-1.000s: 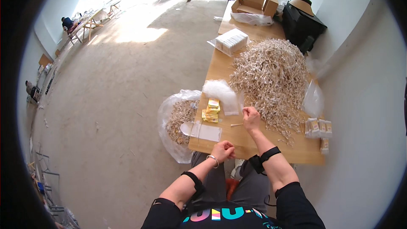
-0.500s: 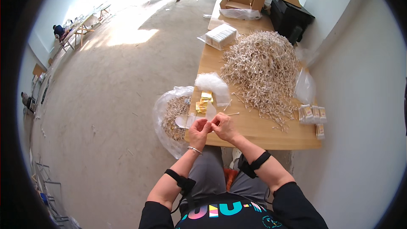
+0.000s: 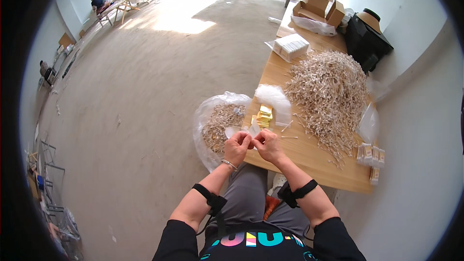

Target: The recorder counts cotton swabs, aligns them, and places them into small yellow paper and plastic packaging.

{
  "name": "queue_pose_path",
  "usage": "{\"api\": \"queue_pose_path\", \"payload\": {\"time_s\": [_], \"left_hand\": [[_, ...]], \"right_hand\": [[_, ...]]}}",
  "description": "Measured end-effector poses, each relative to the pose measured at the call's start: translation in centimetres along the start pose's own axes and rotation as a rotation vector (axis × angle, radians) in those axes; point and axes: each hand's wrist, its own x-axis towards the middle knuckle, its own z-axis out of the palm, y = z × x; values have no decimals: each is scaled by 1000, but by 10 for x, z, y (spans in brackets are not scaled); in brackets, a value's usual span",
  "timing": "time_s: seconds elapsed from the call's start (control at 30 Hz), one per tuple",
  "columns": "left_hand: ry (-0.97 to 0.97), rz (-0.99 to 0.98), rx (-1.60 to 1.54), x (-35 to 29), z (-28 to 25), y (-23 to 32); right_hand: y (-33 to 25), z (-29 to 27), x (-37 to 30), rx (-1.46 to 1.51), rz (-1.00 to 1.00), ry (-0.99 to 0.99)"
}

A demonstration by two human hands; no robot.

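Close together at the near left corner of the table, my left hand (image 3: 237,148) and my right hand (image 3: 268,146) both pinch a small translucent plastic bag (image 3: 254,127). The fingers cover its lower part. Just beyond them lies a small stack of yellow cards (image 3: 262,117), with a heap of clear plastic bags (image 3: 274,101) behind it. A few loose cotton swabs (image 3: 290,137) rest to the right of my hands. Farther right rises a large pile of cotton swabs (image 3: 331,96).
Left of the table corner stands a big clear sack (image 3: 199,125) of swabs. Packed swab bundles (image 3: 371,154) sit at the table's right edge. A wrapped white pack (image 3: 291,47), an open cardboard box (image 3: 316,7) and a black bin (image 3: 367,41) are farther back. A person (image 3: 98,4) is far left.
The view has turned, so the table and its contents appear farther right. My hands stay together, both still pinching the bag, with only a slight shift of the fingers.
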Motion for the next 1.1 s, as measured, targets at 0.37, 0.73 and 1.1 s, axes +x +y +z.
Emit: {"api": "queue_pose_path", "payload": {"time_s": [0.37, 0.73, 1.1], "left_hand": [[185, 292, 226, 0, -14, -1], [305, -18, -23, 3, -10, 3], [342, -27, 127, 17, -45, -43]], "right_hand": [[-28, 16, 3, -164, 111, 114], [-14, 40, 11, -310, -97, 188], [-10, 75, 27, -241, -179, 146]]}}
